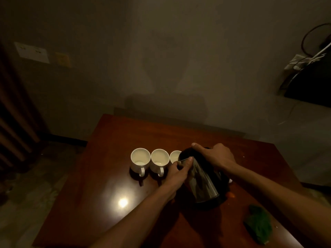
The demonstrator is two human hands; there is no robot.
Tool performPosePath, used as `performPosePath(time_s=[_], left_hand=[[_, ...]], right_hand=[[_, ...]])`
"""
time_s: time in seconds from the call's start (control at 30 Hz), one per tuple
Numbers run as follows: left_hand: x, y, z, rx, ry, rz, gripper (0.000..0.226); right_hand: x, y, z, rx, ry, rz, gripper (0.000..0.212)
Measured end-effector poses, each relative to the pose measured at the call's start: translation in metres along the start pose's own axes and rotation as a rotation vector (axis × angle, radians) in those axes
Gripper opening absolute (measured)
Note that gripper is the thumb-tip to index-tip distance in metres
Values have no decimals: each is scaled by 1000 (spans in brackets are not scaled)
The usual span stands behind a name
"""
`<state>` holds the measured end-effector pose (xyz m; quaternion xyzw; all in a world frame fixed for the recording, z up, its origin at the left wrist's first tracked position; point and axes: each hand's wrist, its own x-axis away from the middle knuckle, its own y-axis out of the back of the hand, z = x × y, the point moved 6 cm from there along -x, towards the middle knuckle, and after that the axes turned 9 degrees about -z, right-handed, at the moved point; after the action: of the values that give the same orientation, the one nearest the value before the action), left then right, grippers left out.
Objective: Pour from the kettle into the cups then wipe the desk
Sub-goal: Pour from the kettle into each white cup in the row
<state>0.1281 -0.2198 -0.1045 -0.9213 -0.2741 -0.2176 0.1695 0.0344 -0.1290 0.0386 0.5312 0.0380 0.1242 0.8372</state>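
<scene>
I note both forearms reaching forward and converging. Right hand (215,156) clamps over the top of the kettle (204,181), one finger stretched ahead. Left hand (179,169) sits just beside it, thumb pressed to the kettle's side, fingers curled.

Right hand (215,156) grips the kettle (203,183) tilted over the rightmost cup (174,155), left hand (179,170) touching its rim.

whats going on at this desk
A person is tipping a steel kettle toward the rightmost cup in a row of three white ones on the wooden desk. The right hand holds the kettle's top and the left hand steadies it near the rim. The left cup and middle cup seem to hold some liquid already. A green cloth lies untouched by the near right edge.
</scene>
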Motion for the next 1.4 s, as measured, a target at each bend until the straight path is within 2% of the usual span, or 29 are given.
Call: performPosePath(time_s=[0.13, 0.3, 0.6, 0.93, 1.4], left_hand=[[-1, -1, 2, 19, 7, 25, 95], [-1, -1, 3, 37, 28, 22, 117], [7, -4, -3, 42, 53, 40, 96], [6, -10, -1, 14, 53, 29, 98], [12, -8, -4, -71, 42, 72, 87]], right_hand=[[-2, 0, 2, 25, 1, 11, 63], [-7, -2, 3, 44, -4, 33, 65], [-11, -3, -1, 44, -2, 33, 67], [-7, 2, -4, 59, 5, 35, 63], [9, 7, -9, 25, -52, -8, 63]])
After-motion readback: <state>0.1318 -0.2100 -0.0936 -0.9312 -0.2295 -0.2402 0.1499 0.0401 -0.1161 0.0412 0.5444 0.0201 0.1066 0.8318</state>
